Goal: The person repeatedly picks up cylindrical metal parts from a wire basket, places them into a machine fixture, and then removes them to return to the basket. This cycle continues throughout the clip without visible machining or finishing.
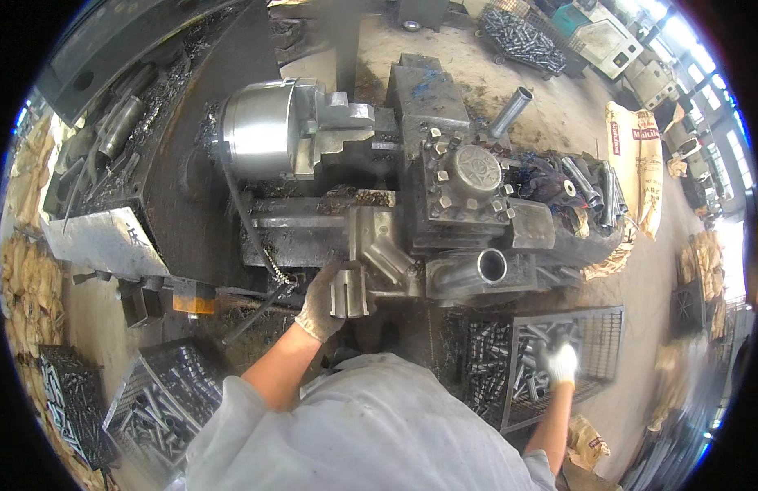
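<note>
My left hand (322, 304), in a dirty work glove, grips a grooved grey metal block (350, 293) at the front of a lathe. Right behind it, a short angled metal piece (387, 260) lies on the lathe's carriage. My right hand (559, 362), in a white glove, reaches down into a wire basket (604, 340) of metal tubes (528, 368). It is smeared by motion, so its fingers and anything in them cannot be made out. The lathe's chuck (260, 131) is at the far left, and its bolted tool post (469, 176) is right of it.
A wide tube (489, 267) sits on the carriage's front, and another tube (514, 110) stands upright behind. Rags (547, 182) and loose tubes lie at the right end. A basket of parts (162, 409) stands at lower left; a cart heaped with parts (522, 41) is farther back.
</note>
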`<action>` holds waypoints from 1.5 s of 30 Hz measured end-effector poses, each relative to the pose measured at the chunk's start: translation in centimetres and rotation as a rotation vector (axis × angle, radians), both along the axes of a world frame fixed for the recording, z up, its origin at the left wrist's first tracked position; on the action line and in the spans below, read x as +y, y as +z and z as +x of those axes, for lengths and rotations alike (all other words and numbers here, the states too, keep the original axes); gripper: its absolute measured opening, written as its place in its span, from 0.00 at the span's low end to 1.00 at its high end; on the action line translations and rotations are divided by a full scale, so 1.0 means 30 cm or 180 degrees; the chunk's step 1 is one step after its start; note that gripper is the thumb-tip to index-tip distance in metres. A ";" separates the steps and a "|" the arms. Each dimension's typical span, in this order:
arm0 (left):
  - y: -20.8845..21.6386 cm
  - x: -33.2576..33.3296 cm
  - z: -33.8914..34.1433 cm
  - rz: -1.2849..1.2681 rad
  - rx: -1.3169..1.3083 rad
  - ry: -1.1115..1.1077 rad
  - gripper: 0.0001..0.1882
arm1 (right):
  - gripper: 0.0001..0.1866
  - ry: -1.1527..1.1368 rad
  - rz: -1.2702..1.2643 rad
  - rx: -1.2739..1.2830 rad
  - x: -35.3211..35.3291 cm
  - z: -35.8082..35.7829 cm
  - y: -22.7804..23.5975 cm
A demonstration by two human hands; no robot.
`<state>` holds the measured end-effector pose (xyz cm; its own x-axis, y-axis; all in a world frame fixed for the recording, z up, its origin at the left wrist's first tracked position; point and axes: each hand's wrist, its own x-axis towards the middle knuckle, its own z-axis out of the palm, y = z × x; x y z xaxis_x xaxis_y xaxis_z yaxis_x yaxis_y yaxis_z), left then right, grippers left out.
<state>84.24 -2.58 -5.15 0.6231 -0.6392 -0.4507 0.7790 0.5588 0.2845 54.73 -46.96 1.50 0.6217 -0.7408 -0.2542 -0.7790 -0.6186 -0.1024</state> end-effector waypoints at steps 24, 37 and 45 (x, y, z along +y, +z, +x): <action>0.168 0.075 0.107 0.0445 -0.0742 0.1044 0.32 | 0.40 0.1742 0.2750 -0.1018 0.790 1.037 0.087; 0.150 0.122 0.186 0.1539 -0.2258 0.1351 0.33 | 0.39 0.4182 0.0880 -0.2262 0.475 1.374 0.603; -0.192 0.431 -0.140 0.2436 -0.0557 0.2256 0.21 | 0.21 0.4109 -0.1186 0.0767 0.342 1.849 0.423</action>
